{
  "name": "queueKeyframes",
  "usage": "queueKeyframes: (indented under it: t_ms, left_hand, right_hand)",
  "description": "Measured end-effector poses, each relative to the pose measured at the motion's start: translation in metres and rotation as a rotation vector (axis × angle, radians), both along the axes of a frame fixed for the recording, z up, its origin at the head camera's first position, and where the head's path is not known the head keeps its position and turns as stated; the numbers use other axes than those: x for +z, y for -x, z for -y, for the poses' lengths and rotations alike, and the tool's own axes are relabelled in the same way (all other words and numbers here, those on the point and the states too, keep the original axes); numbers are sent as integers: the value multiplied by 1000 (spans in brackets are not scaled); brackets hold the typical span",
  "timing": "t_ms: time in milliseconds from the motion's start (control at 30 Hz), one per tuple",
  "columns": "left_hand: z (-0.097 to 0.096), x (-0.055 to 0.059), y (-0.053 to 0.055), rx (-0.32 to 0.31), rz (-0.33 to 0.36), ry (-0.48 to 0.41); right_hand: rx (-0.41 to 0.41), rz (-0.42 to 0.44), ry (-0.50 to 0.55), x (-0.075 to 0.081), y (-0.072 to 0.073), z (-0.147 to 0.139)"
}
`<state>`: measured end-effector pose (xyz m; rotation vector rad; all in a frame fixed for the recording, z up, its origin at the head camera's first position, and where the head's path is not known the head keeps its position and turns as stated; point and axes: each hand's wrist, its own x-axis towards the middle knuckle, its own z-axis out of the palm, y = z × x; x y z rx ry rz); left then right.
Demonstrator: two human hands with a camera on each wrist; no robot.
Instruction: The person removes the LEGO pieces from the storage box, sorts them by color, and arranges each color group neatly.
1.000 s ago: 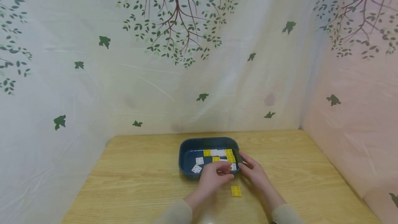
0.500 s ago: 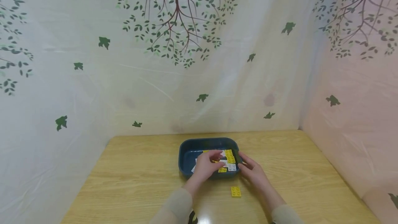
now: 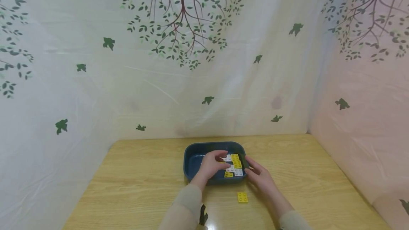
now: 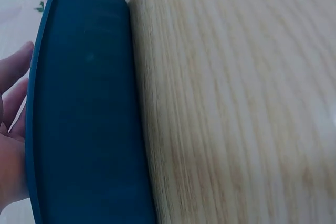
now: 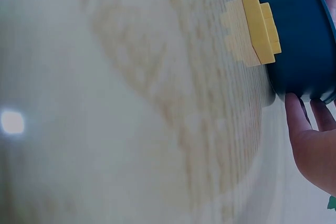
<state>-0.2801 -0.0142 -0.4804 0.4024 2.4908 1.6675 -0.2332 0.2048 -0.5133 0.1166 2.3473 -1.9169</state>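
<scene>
Left hand [image 3: 210, 165] shifted forward, fingers [image 3: 219, 152] curved.

Left hand [image 3: 211, 163] arched, thumb [image 3: 222, 166] apart from fingers [image 3: 220, 153] — right hand [image 3: 262, 178] slanted inward, thumb and fingers spaced.

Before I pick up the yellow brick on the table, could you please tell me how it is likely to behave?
The yellow brick is probably stiff, given its straight edges. It looks unlikely to roll or tip, since it lies flat on the table. Its smooth sides may let it slide if nudged.
</scene>
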Motion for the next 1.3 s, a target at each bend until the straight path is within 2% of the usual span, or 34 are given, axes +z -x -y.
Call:
queueKeyframes:
  t_ms: [233, 533, 800, 1033, 1300]
  left_hand:
    - [2, -3, 5, -5, 68, 31]
    - [10, -7, 3, -45, 78, 108]
    - [15, -9, 0, -89, 70, 154]
    - [14, -14, 6, -119, 30, 227]
    - [14, -16, 12, -123, -25, 272]
  right_hand:
    - [12, -3, 24, 0, -2, -2]
    - [-5, -3, 28, -2, -7, -1]
    - [-11, -12, 42, -1, -14, 1]
    - [-17, 1, 17, -2, -13, 1]
    - [-24, 8, 39, -1, -11, 3]
